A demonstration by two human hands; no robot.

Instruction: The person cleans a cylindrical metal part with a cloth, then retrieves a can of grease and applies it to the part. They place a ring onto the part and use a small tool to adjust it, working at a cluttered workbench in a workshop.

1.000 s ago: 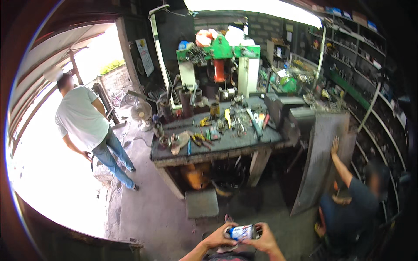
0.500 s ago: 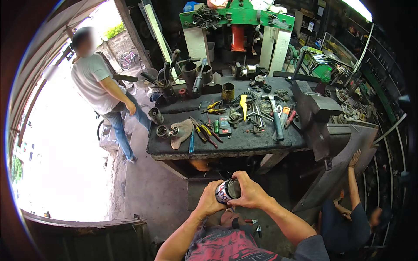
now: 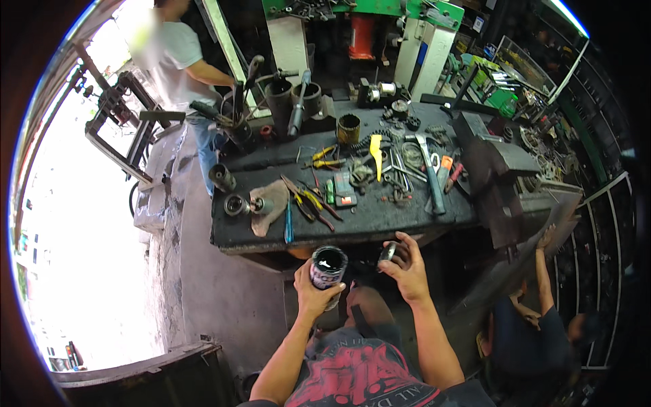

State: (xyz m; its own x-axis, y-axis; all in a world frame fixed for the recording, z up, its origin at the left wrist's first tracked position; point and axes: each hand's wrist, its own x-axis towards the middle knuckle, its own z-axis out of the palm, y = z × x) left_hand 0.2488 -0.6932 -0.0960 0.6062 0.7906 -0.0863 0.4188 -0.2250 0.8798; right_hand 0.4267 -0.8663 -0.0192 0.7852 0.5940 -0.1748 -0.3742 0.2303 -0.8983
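Note:
My left hand point(image 3: 310, 296) is wrapped round a small printed can point(image 3: 326, 274), upright with its top uncovered. Dark, glossy contents show inside its rim. To the right and apart from it, my right hand point(image 3: 411, 274) grips a round lid point(image 3: 386, 254) between thumb and fingers, tilted on edge. Both hands are in front of the near edge of a dark workbench point(image 3: 258, 159). Closest to them on the bench lie a blue screwdriver point(image 3: 289, 221), yellow-handled pliers point(image 3: 309, 199) and a hammer point(image 3: 432, 180).
A vise point(image 3: 498, 169) stands at the bench's right end, beside a metal sheet point(image 3: 522, 251) touched by a crouching person point(image 3: 532, 332). Another person point(image 3: 178, 61) stands at the far left. Tool-filled metal cylinders point(image 3: 279, 102) and a green press frame point(image 3: 380, 8) are behind.
The lid has come off the can; my right hand has moved right with it, while my left hand keeps the can. The standing person has come nearer the bench's tool holders.

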